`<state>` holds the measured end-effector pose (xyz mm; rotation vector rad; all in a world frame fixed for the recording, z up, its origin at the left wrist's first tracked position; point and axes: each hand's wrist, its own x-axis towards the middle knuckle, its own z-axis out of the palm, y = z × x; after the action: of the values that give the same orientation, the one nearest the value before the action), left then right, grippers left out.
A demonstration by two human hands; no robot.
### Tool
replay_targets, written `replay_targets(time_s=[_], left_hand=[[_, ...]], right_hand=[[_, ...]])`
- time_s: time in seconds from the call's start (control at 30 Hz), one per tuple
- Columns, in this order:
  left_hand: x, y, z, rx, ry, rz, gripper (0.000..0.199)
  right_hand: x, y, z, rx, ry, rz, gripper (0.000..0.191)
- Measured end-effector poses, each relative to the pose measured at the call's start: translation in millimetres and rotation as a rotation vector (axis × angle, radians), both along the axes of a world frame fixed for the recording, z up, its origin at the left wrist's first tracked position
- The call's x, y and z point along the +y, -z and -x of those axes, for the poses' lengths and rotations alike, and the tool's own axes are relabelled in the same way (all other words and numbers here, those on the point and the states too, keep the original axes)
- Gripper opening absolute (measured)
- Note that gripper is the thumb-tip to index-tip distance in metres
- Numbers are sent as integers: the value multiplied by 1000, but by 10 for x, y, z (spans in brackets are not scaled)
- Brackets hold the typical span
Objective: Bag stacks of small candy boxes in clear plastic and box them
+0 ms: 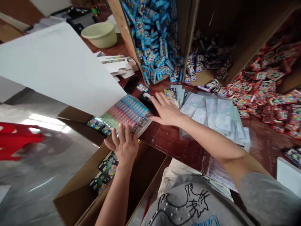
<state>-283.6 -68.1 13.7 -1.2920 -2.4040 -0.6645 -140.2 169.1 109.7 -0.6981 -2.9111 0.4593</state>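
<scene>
A flat display box point(128, 113) with rows of small blue, red and green packets has its big white lid point(63, 69) standing up at the left. My left hand point(125, 146) is open, its fingers spread at the near edge of that box; I cannot tell whether they press on it. Fingers apart, my right hand point(168, 110) is over the table just right of the box and holds nothing. A dark object with a white part point(147, 95) lies behind its fingertips. Right of that hand are several clear plastic sleeves point(211, 113) and a black-and-green printed card point(172, 95).
Cardboard bins on the table hold blue packets point(155, 40), purple packets point(195, 64) and red packets point(265, 88). Below the table edge is an open carton point(72, 194) with printed packs point(105, 172). A yellow basin point(101, 34) and white papers point(117, 66) are at the back; a red plastic stool point(18, 138) is left.
</scene>
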Motion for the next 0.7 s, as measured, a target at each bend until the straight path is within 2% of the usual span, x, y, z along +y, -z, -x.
replay_targets(time_s=[0.03,0.07,0.1,0.13,0.2,0.23,0.3,0.37,0.43,0.47,0.53,0.6,0.63,0.67,0.7], left_hand=[[46,-50,-49,11,3,-29,63],[105,-103,-122,20,18,-63,63],[182,-156,-217,18,55,-93,61],[276,-206,-331,-3,118,-116,57],[504,-294,-592,-126,291,-136,47],[624,-331,-724,-235,373,-134,45],[845,-404,-959,-547,466,-119,48],[1012,-486,-1147,-988,440,-112,62],[1121,-583,-1322,-1507,416,-95,77],[1163,-634,-1418,-1747,442,-83,83],[1243,-725,-1638,-2064,556,-122,84],[1329,-787,-1868,-2085,603,-345,72],[1368,-803,-1972,-1992,570,-489,64],[1397,-808,-2064,-1851,527,-591,55],[1409,-803,-2142,-1689,501,-619,47]], right_hand=[[9,92,-266,-62,113,-17,107],[2,201,-519,-123,217,-26,107],[-17,315,-749,-156,287,-29,95],[-45,421,-950,-167,319,-28,75],[-114,563,-1263,-132,322,-32,36],[-149,585,-1383,-102,312,-43,28],[-221,531,-1578,-24,327,-90,30],[-320,394,-1756,92,368,-169,34],[-471,265,-1938,359,438,-212,37],[-566,229,-2031,615,493,-157,33],[-775,232,-2212,995,602,108,27],[-963,308,-2396,1130,693,405,26],[-1034,356,-2494,1129,730,465,26],[-1084,398,-2598,1126,763,436,28],[-1115,429,-2708,1117,786,327,32]])
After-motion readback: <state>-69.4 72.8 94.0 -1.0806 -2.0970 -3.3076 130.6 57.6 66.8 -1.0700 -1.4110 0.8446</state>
